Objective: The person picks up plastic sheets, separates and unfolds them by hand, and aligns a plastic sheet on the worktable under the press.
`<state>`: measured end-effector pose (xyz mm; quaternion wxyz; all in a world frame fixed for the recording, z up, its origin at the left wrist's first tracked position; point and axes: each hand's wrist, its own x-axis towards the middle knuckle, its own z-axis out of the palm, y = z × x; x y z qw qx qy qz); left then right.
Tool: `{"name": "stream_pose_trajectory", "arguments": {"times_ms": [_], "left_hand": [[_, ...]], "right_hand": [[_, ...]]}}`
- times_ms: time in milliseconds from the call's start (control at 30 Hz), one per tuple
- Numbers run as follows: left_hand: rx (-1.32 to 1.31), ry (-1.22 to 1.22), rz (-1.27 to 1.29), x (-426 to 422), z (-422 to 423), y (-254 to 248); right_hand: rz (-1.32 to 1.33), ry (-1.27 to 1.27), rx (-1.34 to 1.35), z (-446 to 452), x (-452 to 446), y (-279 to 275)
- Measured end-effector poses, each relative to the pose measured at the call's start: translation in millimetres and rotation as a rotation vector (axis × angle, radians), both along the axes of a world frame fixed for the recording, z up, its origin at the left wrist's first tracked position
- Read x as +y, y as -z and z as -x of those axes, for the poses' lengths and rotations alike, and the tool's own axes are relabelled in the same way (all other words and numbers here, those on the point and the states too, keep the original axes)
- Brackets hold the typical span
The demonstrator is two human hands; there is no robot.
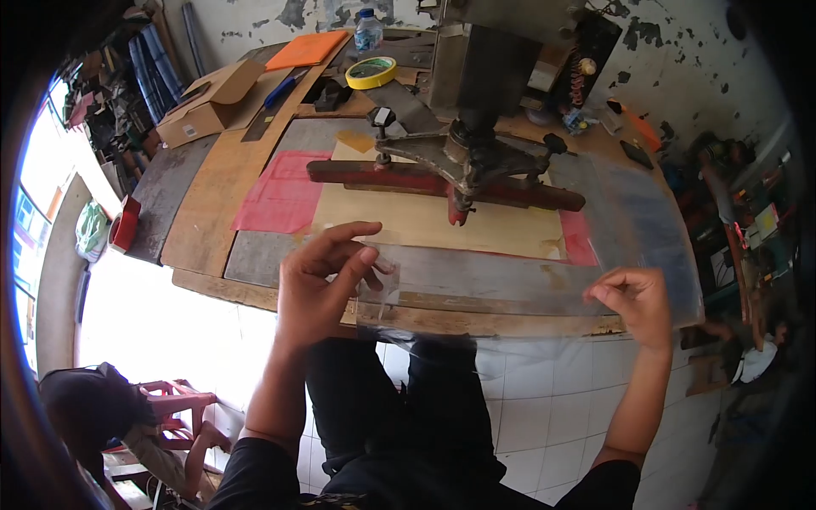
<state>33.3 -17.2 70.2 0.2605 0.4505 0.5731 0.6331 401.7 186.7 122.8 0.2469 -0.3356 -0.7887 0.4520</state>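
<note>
A thin clear plastic sheet (484,293) stretches between my hands over the table's front edge. My left hand (331,268) is at its left end, with thumb and index finger apart and the other fingers curled by the plastic. At the right, my right hand (631,297) pinches the sheet's other end between thumb and fingers. Beyond them, a metal press head with a dark red bar (382,177) stands over a cream board (501,225) with pink material (276,194) at its left.
Further back are a cardboard box (208,102), yellow tape roll (371,73), plastic bottle (368,32) and orange folder (306,49). More clear plastic (637,212) covers the table's right side. A person (93,416) sits low at the left; another is at the far right.
</note>
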Motion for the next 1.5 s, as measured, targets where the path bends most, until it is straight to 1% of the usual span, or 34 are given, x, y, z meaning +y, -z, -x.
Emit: {"name": "stream_pose_trajectory", "arguments": {"times_ms": [200,400,533,633,800,933,1000,1067,1167,1300,1500], "left_hand": [[0.112,-0.048,-0.106,-8.9,0.9,-4.5],[0.12,-0.126,-0.06,-24.4,3.2,-10.8],[0.135,-0.145,-0.104,-30.4,5.3,-11.4],[0.154,-0.158,-0.12,-35.0,4.9,-13.3],[0.149,-0.169,-0.119,-43.4,5.2,-12.1],[0.132,-0.145,-0.169,-47.3,5.9,-9.9],[0.13,-0.143,-0.177,-50.0,5.8,-10.9],[0.153,-0.182,-0.095,-54.2,5.0,-14.2],[0.128,-0.148,-0.162,-54.3,6.6,-9.8],[0.148,-0.152,-0.159,-55.7,7.9,-8.0],[0.109,-0.142,-0.165,-57.1,7.9,-6.7]], "right_hand": [[-0.049,0.045,0.044,7.3,-13.6,-30.6],[-0.13,0.063,0.074,15.3,-23.9,-43.3],[-0.177,0.071,0.129,20.6,-32.0,-50.4],[-0.207,0.079,0.11,23.0,-38.9,-58.9],[-0.252,0.06,0.114,23.0,-46.7,-61.2],[-0.287,0.045,0.127,23.0,-52.5,-61.5],[-0.274,0.033,0.137,23.3,-56.0,-63.3],[-0.261,0.021,0.147,23.7,-57.9,-63.3],[-0.258,0.01,0.165,23.5,-59.2,-62.9],[-0.27,-0.006,0.18,22.9,-61.8,-63.8],[-0.283,-0.012,0.187,20.8,-64.0,-63.9]]}}
